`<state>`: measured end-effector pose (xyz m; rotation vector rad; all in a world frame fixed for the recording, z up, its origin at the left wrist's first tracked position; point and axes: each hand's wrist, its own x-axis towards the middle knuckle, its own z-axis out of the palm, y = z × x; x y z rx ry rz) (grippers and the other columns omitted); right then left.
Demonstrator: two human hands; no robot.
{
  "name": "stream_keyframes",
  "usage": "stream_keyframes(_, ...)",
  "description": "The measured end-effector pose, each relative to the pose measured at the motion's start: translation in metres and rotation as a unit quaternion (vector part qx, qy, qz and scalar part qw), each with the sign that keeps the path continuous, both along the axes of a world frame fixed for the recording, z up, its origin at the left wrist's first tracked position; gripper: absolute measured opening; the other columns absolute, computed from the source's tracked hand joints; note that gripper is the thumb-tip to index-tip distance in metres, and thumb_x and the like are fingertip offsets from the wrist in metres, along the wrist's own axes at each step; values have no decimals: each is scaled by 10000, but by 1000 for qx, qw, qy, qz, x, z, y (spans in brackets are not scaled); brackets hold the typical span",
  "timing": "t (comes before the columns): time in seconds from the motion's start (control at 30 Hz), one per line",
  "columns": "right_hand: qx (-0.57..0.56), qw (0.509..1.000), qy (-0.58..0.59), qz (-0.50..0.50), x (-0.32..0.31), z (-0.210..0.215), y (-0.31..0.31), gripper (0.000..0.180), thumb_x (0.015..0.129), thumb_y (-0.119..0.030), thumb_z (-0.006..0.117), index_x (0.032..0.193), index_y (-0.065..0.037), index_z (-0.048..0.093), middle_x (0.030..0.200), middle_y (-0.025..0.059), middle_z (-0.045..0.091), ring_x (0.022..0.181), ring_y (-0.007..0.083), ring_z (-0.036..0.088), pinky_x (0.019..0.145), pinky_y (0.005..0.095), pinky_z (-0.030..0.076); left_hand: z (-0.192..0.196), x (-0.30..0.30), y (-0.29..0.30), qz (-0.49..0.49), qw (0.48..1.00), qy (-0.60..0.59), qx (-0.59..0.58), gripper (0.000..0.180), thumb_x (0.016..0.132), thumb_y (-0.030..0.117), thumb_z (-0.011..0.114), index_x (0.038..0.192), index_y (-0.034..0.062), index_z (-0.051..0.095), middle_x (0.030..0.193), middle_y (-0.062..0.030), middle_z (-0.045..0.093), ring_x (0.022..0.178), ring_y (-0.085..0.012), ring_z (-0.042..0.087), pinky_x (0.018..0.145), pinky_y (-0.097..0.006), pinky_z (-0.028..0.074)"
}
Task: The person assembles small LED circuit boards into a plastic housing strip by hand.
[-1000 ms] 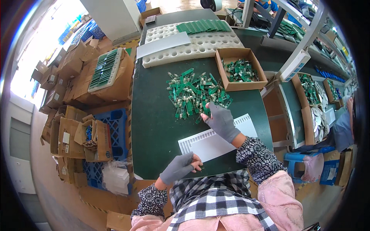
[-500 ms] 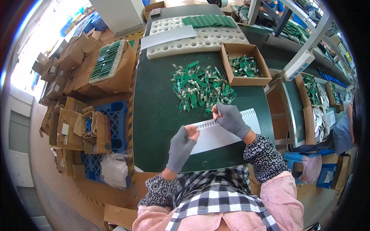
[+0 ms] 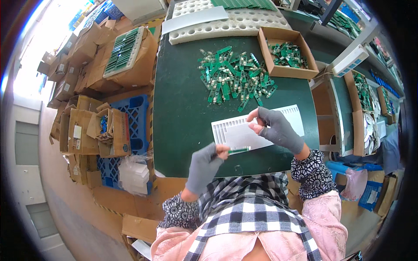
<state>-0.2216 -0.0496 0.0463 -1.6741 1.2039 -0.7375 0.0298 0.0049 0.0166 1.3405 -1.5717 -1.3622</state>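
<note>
A narrow green circuit board is pinched by its left end in the fingertips of my left hand, which wears a grey fingerless glove. It is held over the near edge of a white slotted sheet lying on the table. Over the middle of that sheet is my right hand, gloved the same way, thumb and forefinger apart with nothing seen between them. Slots run along the sheet's far edge and left end. Beyond it lies a loose pile of small green circuit boards.
An open cardboard box of more boards stands right of the pile. At the back, a white foam tray with round holes carries a white strip and green panels. Cartons and a blue pallet stand left of the table.
My left hand now holds the circuit board near the sheet's near edge. My right hand's fingers have parted. The view has shifted, so the table sits higher in the picture.
</note>
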Motion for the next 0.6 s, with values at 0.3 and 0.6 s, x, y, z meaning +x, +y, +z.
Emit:
stream_keyframes(0.3,-190,961,122,157,60,-44,13,110,875,-174,667,930,-81,652,703,109,623,670,295,646,635,393,499,-11,-2,52,-89,982,-63,-155,94,864,15,674,957,0,680,863,-124,685,734,-243,686,659,-305,526)
stream_keyframes(0.6,-199,894,307,258,81,-39,0,89,782,-92,639,868,-72,646,714,140,668,757,321,706,748,421,549,-10,14,51,-30,991,-81,-104,146,868,22,673,1013,4,671,920,-151,689,781,-285,692,683,-319,528)
